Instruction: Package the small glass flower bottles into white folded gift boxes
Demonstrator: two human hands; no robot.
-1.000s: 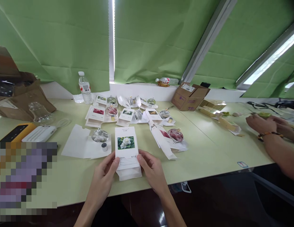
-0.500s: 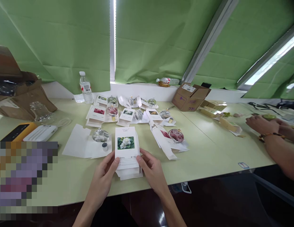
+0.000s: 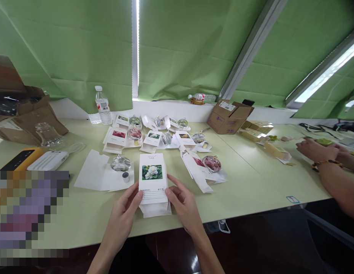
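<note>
A white carton (image 3: 153,177) printed with a white flower lies on the pale green table (image 3: 245,182), its open flaps toward me. My left hand (image 3: 124,215) grips its lower left edge, thumb on top. My right hand (image 3: 184,207) grips the lower right edge, fingers curled along the side. A round clear glass bottle (image 3: 120,163) and a small silver cap (image 3: 125,177) rest on an unfolded white sheet (image 3: 94,175) just left of the carton.
Several more flower cartons and round bottles (image 3: 211,163) are spread behind. A water bottle (image 3: 102,105) stands at the back, a brown box (image 3: 228,116) back right. A white device (image 3: 47,160) lies left. Another person's hands (image 3: 319,150) work at the right.
My hands have shifted slightly on the carton's lower edges; the flaps under it look tucked closer together. The other person's hands stay at the right.
</note>
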